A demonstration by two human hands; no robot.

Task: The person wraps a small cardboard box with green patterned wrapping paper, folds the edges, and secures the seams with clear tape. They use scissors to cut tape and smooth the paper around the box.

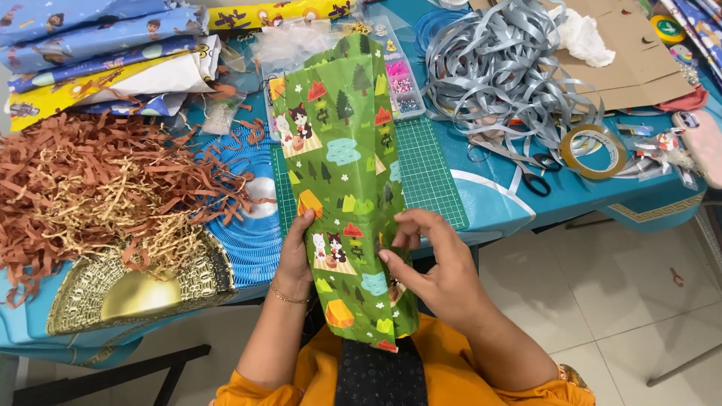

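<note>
**Green parcel, long axis running away from the body**

Long green paper-wrapped parcel printed with cats, trees and tents (347,188), lying lengthwise over the green gridded cutting mat (429,169), near end between 2 hands. Left hand (295,252) clasped on its left edge; right hand (436,263) nearer the seam, fingertips (396,242) curled and pinching the paper's right edge.

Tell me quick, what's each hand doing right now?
Left hand: gripping the left edge of the green paper bag.
Right hand: fingers curled on the bag's right edge, pinching it.
</note>
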